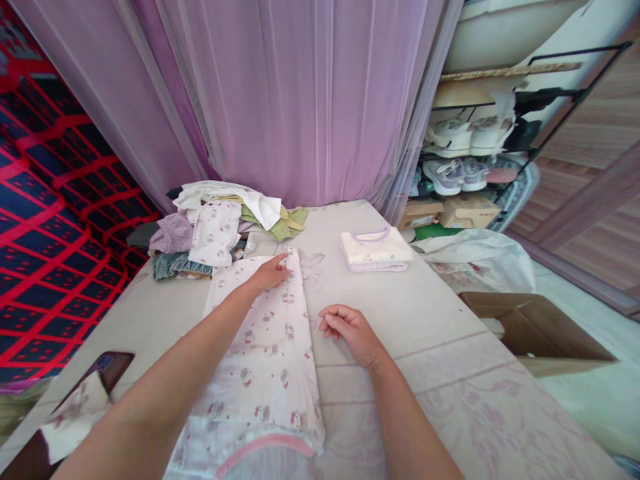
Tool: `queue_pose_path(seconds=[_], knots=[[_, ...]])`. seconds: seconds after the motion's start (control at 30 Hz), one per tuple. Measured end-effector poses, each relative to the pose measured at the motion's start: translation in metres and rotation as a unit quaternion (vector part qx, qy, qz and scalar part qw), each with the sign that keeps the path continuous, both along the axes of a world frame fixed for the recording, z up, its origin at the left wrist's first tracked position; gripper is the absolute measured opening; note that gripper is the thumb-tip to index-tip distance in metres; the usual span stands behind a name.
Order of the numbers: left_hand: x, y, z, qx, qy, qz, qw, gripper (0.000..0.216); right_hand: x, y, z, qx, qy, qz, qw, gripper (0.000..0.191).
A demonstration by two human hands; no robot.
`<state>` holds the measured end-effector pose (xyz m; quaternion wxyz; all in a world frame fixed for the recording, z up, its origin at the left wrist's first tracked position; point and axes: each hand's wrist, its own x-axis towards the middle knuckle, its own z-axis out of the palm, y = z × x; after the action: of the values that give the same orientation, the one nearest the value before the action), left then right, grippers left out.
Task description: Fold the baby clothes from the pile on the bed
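Observation:
A white shirt [270, 333] with small cartoon-cat prints and a pink neckline lies lengthwise on the covered table [420, 333], its neckline toward me. My left hand [273, 272] rests on the shirt's far end, fingers stretched out over the cloth near its right edge. To the right of the shirt, my right hand [350, 330] hovers over the table cover with its fingers curled in and nothing visible in them. Farther back on the right sits a folded white garment [375, 250] with a lilac neckline.
A heap of clothes [215, 227] lies at the back left, before a purple curtain [300, 100]. A phone [117, 367] and a cloth piece [80, 413] are at the near left. Right of the table stand a cardboard box [540, 327] and a shoe rack [555, 93].

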<state>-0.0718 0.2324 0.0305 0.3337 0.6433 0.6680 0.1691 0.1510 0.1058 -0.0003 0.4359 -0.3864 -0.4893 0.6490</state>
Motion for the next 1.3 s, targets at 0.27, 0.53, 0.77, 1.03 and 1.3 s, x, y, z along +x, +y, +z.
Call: queue_pose_path(seconds=[0.27,0.53,0.77,1.03,1.3], knots=[[0.003,0.004,0.001,0.001,0.086,-0.038,0.996,0.040,0.001,0.000,-0.001,0.004,0.001,0.002,1.000,0.033],[-0.006,0.003,0.006,0.003,0.195,-0.056,0.979,0.045,0.000,0.000,0.001,0.002,-0.002,0.004,1.000,0.032],[0.005,0.013,0.012,0.076,0.286,-0.024,0.955,0.032,0.000,0.000,0.003,-0.001,-0.008,0.010,1.000,0.033],[0.031,0.012,0.003,0.169,0.284,-0.165,0.929,0.039,0.001,-0.001,-0.001,-0.002,-0.009,0.007,1.000,0.031],[0.040,-0.008,-0.029,0.158,0.304,-0.162,0.926,0.058,0.000,0.000,0.001,0.002,-0.026,0.009,1.000,0.032]])
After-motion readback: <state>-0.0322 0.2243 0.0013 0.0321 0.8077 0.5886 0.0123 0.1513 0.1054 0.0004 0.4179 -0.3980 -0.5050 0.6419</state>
